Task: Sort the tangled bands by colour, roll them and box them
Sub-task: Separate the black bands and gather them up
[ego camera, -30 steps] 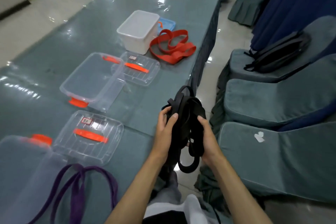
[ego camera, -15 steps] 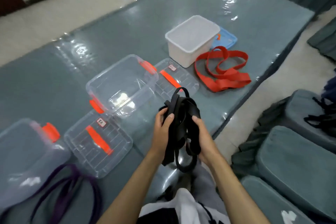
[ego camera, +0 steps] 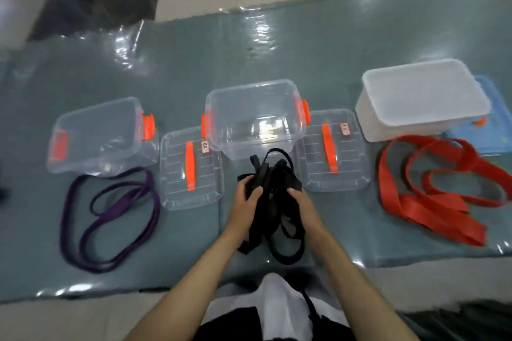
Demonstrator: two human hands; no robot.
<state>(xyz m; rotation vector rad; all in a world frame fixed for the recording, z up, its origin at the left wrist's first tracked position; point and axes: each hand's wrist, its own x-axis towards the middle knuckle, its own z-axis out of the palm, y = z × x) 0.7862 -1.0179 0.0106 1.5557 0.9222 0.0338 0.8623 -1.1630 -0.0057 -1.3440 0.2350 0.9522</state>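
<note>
Both sets of fingers are clamped on the black bands (ego camera: 273,202): left hand (ego camera: 245,202) grips one side of the bundle, right hand (ego camera: 303,206) the other, loops dangling above the surface (ego camera: 332,44). Versus half a second ago the view has swung square-on, so the clear box (ego camera: 256,119) sits dead ahead. Purple bands (ego camera: 110,216) lie left, red bands (ego camera: 432,196) right by the white box (ego camera: 424,99), two clear lids (ego camera: 191,169) flat between. Shiny teal cover, pale tiled floor beyond.
</note>
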